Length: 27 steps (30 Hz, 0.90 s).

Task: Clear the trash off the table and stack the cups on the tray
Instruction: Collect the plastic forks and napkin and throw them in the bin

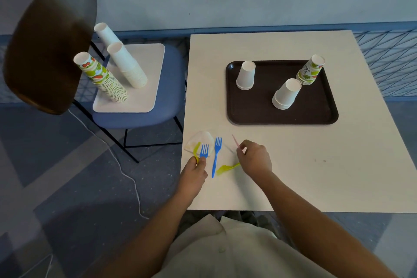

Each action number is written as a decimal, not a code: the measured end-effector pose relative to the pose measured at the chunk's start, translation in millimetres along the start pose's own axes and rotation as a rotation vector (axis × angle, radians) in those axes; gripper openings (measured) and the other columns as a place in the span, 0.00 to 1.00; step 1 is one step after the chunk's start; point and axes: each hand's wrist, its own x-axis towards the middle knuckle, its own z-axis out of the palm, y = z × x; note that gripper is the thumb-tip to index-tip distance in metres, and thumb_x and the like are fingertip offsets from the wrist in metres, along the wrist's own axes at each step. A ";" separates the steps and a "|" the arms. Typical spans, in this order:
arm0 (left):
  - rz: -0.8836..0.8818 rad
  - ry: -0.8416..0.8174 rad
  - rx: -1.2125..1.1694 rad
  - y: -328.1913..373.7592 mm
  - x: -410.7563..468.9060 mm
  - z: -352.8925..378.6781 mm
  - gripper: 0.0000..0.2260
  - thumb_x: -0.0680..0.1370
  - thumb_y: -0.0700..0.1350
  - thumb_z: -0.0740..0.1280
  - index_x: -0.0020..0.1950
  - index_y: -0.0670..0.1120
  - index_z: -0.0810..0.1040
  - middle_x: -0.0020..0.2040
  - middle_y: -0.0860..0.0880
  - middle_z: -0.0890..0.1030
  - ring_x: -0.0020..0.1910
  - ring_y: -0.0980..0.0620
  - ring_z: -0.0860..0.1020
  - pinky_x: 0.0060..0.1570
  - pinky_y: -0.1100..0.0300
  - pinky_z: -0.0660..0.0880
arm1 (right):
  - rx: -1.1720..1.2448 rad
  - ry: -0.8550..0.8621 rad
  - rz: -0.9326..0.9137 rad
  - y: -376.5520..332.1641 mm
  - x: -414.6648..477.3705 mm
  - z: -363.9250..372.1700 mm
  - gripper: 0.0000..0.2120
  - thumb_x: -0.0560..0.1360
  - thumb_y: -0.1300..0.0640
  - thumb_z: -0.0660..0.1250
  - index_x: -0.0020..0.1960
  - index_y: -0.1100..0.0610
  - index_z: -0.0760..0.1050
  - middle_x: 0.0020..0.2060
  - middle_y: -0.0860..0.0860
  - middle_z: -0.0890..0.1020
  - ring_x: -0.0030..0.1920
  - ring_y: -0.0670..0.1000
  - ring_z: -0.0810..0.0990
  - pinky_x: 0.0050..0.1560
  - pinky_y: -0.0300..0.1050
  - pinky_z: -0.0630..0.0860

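On the white table (316,165) stands a dark brown tray (282,115) carrying three upside-down cup stacks: a white stack (246,75) at the left, a white stack (286,95) in the middle and a fruit-printed stack (310,70) at the right. At the table's near left corner, my left hand (195,170) grips a blue fork (204,150) and a yellow utensil (195,150) over a crumpled white napkin (200,139). My right hand (255,157) pinches a thin pink straw (235,141). Between the hands lie a second blue fork (216,157) and a yellow spoon (225,168).
Left of the table, a blue-seated chair (135,117) with a dark wooden back (47,47) holds a white tray (146,63) with tall stacks of cups, one printed (101,77) and two white (126,65). A white cable (126,174) runs along the floor.
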 end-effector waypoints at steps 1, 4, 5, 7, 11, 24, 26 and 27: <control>-0.010 -0.011 -0.011 1.9 -1.2 0.2 0.11 0.86 0.50 0.60 0.47 0.46 0.72 0.31 0.50 0.65 0.25 0.56 0.63 0.24 0.64 0.60 | 0.063 0.029 -0.038 -0.9 -4.3 -8.3 0.06 0.79 0.52 0.65 0.50 0.52 0.80 0.35 0.50 0.81 0.34 0.54 0.79 0.36 0.44 0.76; -0.068 -0.063 -0.032 6.7 -3.1 1.0 0.10 0.85 0.48 0.61 0.47 0.46 0.74 0.30 0.52 0.64 0.26 0.56 0.60 0.25 0.65 0.56 | 0.227 0.079 -0.229 -7.7 -21.2 -23.9 0.02 0.78 0.55 0.69 0.49 0.51 0.81 0.35 0.45 0.82 0.32 0.47 0.79 0.37 0.42 0.75; -0.085 -0.079 -0.047 7.9 -2.6 1.7 0.09 0.85 0.47 0.61 0.47 0.46 0.74 0.29 0.52 0.63 0.26 0.56 0.59 0.25 0.64 0.55 | 0.256 0.088 -0.307 -10.4 -27.3 -25.3 0.02 0.78 0.56 0.70 0.49 0.51 0.82 0.36 0.44 0.82 0.33 0.47 0.79 0.37 0.40 0.75; -0.116 -0.096 -0.095 11.5 -1.2 3.7 0.08 0.83 0.46 0.61 0.47 0.46 0.74 0.28 0.53 0.62 0.27 0.56 0.58 0.27 0.62 0.54 | 0.272 0.100 -0.468 -15.0 -38.9 -22.4 0.05 0.76 0.58 0.72 0.51 0.52 0.83 0.39 0.43 0.84 0.34 0.46 0.79 0.40 0.36 0.75; -0.167 -0.101 -0.223 20.0 -1.8 5.5 0.14 0.84 0.54 0.64 0.44 0.47 0.76 0.28 0.53 0.59 0.27 0.55 0.55 0.31 0.58 0.50 | 0.226 0.098 -0.726 -22.3 -53.2 -6.9 0.09 0.77 0.57 0.70 0.56 0.53 0.84 0.45 0.44 0.85 0.39 0.44 0.79 0.44 0.40 0.77; -0.065 -0.165 -0.249 24.3 -8.1 -17.6 0.08 0.82 0.50 0.69 0.49 0.47 0.83 0.24 0.55 0.68 0.22 0.59 0.64 0.26 0.63 0.57 | 0.042 0.068 -0.956 -26.1 -62.0 10.8 0.14 0.80 0.58 0.67 0.65 0.55 0.79 0.56 0.49 0.83 0.47 0.52 0.74 0.51 0.38 0.69; -0.055 -0.123 -0.234 24.6 -5.5 -22.4 0.10 0.82 0.52 0.69 0.48 0.45 0.81 0.24 0.55 0.69 0.23 0.58 0.65 0.26 0.62 0.59 | 0.078 0.064 -0.878 -21.3 -59.7 11.1 0.14 0.78 0.62 0.66 0.63 0.57 0.78 0.55 0.51 0.82 0.51 0.52 0.77 0.53 0.41 0.73; -0.053 -0.101 -0.210 24.7 -4.2 -25.2 0.12 0.82 0.53 0.69 0.47 0.45 0.81 0.24 0.55 0.70 0.25 0.57 0.66 0.28 0.61 0.61 | 0.089 0.066 -0.816 -15.8 -55.1 13.5 0.13 0.77 0.64 0.66 0.61 0.58 0.78 0.54 0.52 0.81 0.51 0.54 0.77 0.53 0.45 0.75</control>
